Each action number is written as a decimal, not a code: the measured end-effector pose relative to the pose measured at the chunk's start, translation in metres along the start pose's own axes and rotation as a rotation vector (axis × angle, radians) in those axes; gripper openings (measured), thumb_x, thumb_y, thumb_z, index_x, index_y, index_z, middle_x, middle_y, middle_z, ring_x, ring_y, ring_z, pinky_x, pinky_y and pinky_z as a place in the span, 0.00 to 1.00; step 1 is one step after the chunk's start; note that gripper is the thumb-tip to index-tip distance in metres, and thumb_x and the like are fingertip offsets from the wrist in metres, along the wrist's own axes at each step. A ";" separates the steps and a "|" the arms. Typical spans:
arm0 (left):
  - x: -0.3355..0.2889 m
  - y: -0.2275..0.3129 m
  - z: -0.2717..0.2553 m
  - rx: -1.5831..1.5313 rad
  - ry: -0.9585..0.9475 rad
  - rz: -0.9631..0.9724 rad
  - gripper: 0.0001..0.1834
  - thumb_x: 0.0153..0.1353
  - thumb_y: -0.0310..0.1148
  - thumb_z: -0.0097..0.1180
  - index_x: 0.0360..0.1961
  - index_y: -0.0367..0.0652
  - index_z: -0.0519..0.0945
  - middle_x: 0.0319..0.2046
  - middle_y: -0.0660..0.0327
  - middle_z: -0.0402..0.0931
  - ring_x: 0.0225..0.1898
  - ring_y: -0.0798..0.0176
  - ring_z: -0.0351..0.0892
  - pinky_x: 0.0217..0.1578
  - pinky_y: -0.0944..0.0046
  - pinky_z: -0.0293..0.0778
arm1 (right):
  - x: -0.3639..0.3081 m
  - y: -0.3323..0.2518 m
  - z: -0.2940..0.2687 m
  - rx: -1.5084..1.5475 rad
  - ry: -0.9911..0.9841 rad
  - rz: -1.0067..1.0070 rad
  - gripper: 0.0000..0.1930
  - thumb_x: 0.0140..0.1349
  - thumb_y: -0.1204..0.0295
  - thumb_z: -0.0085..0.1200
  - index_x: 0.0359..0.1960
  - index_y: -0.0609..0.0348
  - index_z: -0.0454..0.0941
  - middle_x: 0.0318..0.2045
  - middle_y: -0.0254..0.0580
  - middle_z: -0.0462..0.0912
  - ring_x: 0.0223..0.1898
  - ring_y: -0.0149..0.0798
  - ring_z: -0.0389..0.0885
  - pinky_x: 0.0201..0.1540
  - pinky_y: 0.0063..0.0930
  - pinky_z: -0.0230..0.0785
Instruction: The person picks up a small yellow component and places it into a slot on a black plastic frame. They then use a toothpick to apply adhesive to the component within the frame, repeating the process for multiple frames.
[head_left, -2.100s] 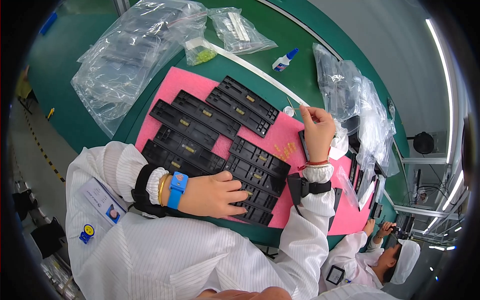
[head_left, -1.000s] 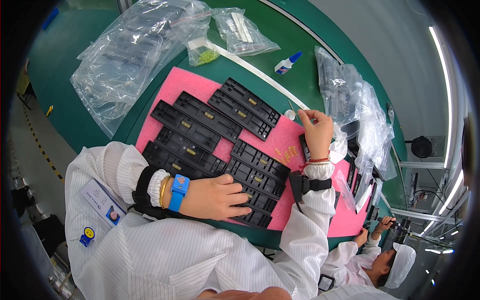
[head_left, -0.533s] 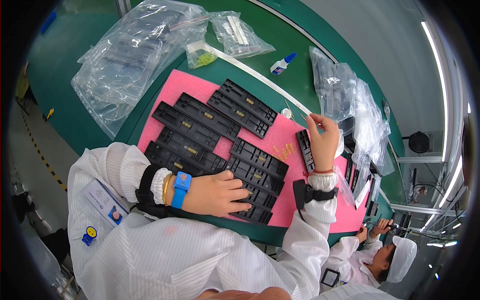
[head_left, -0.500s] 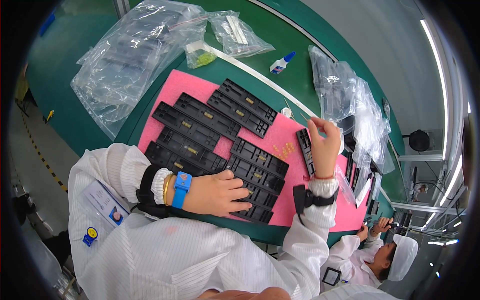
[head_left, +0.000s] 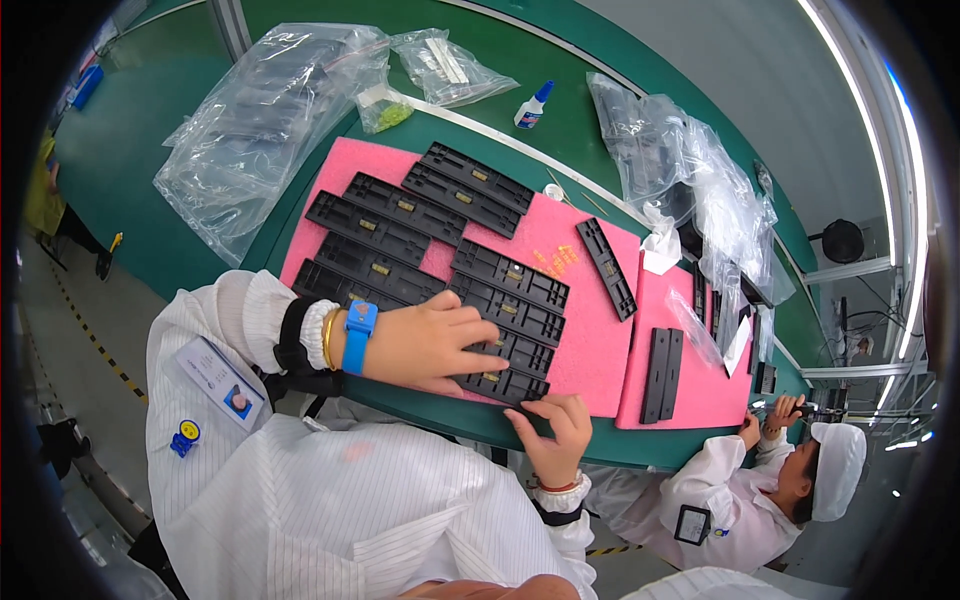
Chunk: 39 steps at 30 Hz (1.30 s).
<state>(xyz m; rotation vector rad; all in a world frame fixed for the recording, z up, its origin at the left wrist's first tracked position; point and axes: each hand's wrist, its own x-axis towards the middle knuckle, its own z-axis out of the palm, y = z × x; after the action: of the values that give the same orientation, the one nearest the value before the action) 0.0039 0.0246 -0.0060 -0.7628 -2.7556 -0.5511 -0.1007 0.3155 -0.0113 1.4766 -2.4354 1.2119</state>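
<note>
Black tray (head_left: 503, 383) lies at pink mat's (head_left: 585, 330) near edge | your left hand (head_left: 430, 340) presses flat on it, fingers spread | your right hand (head_left: 555, 430), moments ago up at the single strip (head_left: 607, 268), now pinches the tray's front rim, fingers closed on it | strip left lying free | green bench (head_left: 560, 120) behind.

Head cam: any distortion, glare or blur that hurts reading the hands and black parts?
Head view: strong fisheye, the table edge bows and the corners go black; ceiling strip lights flare at right; clear plastic bags show sheen; left hand and right hand on the black trays look sharp.
</note>
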 end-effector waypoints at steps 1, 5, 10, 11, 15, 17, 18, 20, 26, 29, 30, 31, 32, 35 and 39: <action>0.002 0.001 -0.007 -0.013 0.019 -0.008 0.39 0.61 0.53 0.68 0.73 0.57 0.75 0.61 0.58 0.73 0.57 0.57 0.74 0.53 0.53 0.65 | -0.003 -0.005 0.003 -0.056 0.007 0.000 0.14 0.49 0.73 0.80 0.36 0.58 0.88 0.34 0.40 0.83 0.36 0.46 0.82 0.38 0.38 0.71; 0.010 -0.005 -0.024 0.025 0.085 -0.112 0.48 0.57 0.56 0.71 0.77 0.55 0.70 0.71 0.52 0.67 0.64 0.49 0.73 0.62 0.47 0.65 | -0.009 -0.009 0.010 -0.144 0.045 0.022 0.18 0.48 0.74 0.80 0.41 0.58 0.88 0.39 0.42 0.82 0.42 0.47 0.82 0.44 0.39 0.74; 0.011 -0.014 -0.027 0.114 -0.010 -0.214 0.70 0.50 0.69 0.72 0.83 0.39 0.52 0.78 0.34 0.56 0.76 0.35 0.62 0.74 0.37 0.54 | -0.014 -0.003 0.010 -0.090 0.052 0.052 0.18 0.50 0.75 0.79 0.44 0.60 0.89 0.40 0.44 0.82 0.43 0.48 0.82 0.46 0.39 0.75; 0.011 -0.014 -0.027 0.120 -0.012 -0.211 0.70 0.50 0.69 0.72 0.83 0.39 0.52 0.78 0.34 0.56 0.76 0.35 0.62 0.74 0.37 0.54 | -0.014 -0.002 0.010 -0.068 0.055 0.041 0.17 0.52 0.75 0.77 0.44 0.60 0.89 0.40 0.43 0.82 0.43 0.48 0.81 0.46 0.40 0.73; 0.010 -0.022 -0.016 0.175 -0.077 -0.301 0.71 0.53 0.75 0.66 0.84 0.38 0.49 0.77 0.32 0.55 0.78 0.33 0.59 0.77 0.32 0.47 | -0.011 0.001 0.006 0.005 0.023 0.033 0.13 0.56 0.76 0.73 0.44 0.59 0.89 0.40 0.43 0.82 0.42 0.48 0.81 0.46 0.40 0.73; 0.010 -0.025 -0.014 0.180 -0.088 -0.310 0.71 0.54 0.76 0.64 0.83 0.37 0.48 0.77 0.32 0.55 0.78 0.32 0.58 0.78 0.31 0.45 | -0.008 0.000 0.002 -0.007 0.012 0.020 0.13 0.57 0.77 0.73 0.45 0.60 0.89 0.40 0.44 0.82 0.41 0.47 0.82 0.45 0.39 0.74; 0.011 -0.026 -0.014 0.183 -0.104 -0.314 0.71 0.54 0.76 0.64 0.84 0.38 0.48 0.77 0.32 0.56 0.78 0.32 0.57 0.78 0.31 0.44 | -0.006 0.000 0.001 -0.020 -0.005 0.005 0.13 0.58 0.78 0.73 0.45 0.62 0.89 0.40 0.45 0.82 0.41 0.47 0.83 0.45 0.38 0.76; 0.013 -0.026 -0.013 0.188 -0.117 -0.319 0.70 0.55 0.76 0.63 0.84 0.38 0.48 0.76 0.32 0.56 0.79 0.32 0.56 0.78 0.30 0.44 | -0.004 0.002 -0.002 -0.012 -0.012 0.015 0.13 0.58 0.79 0.73 0.45 0.62 0.89 0.40 0.45 0.82 0.39 0.46 0.84 0.43 0.37 0.76; 0.015 -0.033 -0.014 0.185 -0.107 -0.321 0.68 0.56 0.76 0.63 0.83 0.38 0.51 0.74 0.33 0.60 0.78 0.31 0.55 0.78 0.29 0.43 | 0.001 0.003 -0.001 0.022 0.039 0.117 0.12 0.60 0.78 0.73 0.45 0.62 0.88 0.40 0.45 0.82 0.36 0.43 0.85 0.41 0.34 0.77; 0.015 -0.035 -0.012 0.167 -0.059 -0.307 0.66 0.57 0.75 0.63 0.81 0.38 0.54 0.71 0.35 0.63 0.76 0.33 0.60 0.78 0.30 0.43 | 0.001 -0.005 0.004 0.029 0.115 0.185 0.11 0.60 0.78 0.73 0.44 0.62 0.88 0.40 0.44 0.81 0.37 0.42 0.84 0.41 0.34 0.77; 0.015 -0.035 -0.012 0.151 -0.066 -0.307 0.63 0.58 0.74 0.63 0.80 0.39 0.57 0.69 0.36 0.65 0.73 0.35 0.63 0.77 0.31 0.46 | 0.000 -0.007 0.005 0.014 0.167 0.195 0.11 0.60 0.78 0.73 0.44 0.62 0.88 0.40 0.44 0.81 0.37 0.42 0.84 0.41 0.34 0.77; 0.016 -0.033 -0.013 0.135 -0.073 -0.306 0.61 0.59 0.74 0.63 0.78 0.39 0.60 0.66 0.38 0.67 0.71 0.36 0.67 0.75 0.32 0.48 | -0.003 -0.007 0.007 0.012 0.166 0.191 0.11 0.60 0.78 0.73 0.44 0.62 0.88 0.40 0.44 0.81 0.37 0.42 0.84 0.41 0.34 0.77; 0.017 -0.032 -0.014 0.136 -0.070 -0.308 0.61 0.59 0.74 0.63 0.78 0.39 0.60 0.66 0.38 0.67 0.71 0.36 0.67 0.75 0.32 0.48 | -0.007 -0.006 0.008 -0.005 0.182 0.192 0.10 0.60 0.78 0.72 0.43 0.62 0.88 0.39 0.44 0.80 0.36 0.42 0.83 0.40 0.34 0.77; 0.020 -0.027 -0.020 0.103 -0.118 -0.306 0.53 0.62 0.72 0.60 0.73 0.40 0.67 0.61 0.40 0.71 0.65 0.40 0.72 0.71 0.35 0.54 | -0.016 -0.002 0.016 -0.031 0.211 0.186 0.11 0.57 0.78 0.72 0.42 0.58 0.88 0.37 0.42 0.81 0.38 0.45 0.81 0.42 0.38 0.73; 0.020 -0.022 -0.023 0.124 -0.133 -0.258 0.45 0.66 0.69 0.58 0.66 0.39 0.74 0.56 0.44 0.74 0.61 0.43 0.75 0.68 0.38 0.58 | -0.019 -0.003 0.016 -0.153 0.199 0.019 0.13 0.55 0.75 0.73 0.43 0.54 0.89 0.37 0.39 0.82 0.39 0.46 0.79 0.46 0.40 0.70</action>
<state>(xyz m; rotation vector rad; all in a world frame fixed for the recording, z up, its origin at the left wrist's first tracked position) -0.0217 0.0066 0.0141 -0.4323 -3.0007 -0.3826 -0.0826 0.3187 -0.0281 1.2320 -2.3555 1.0906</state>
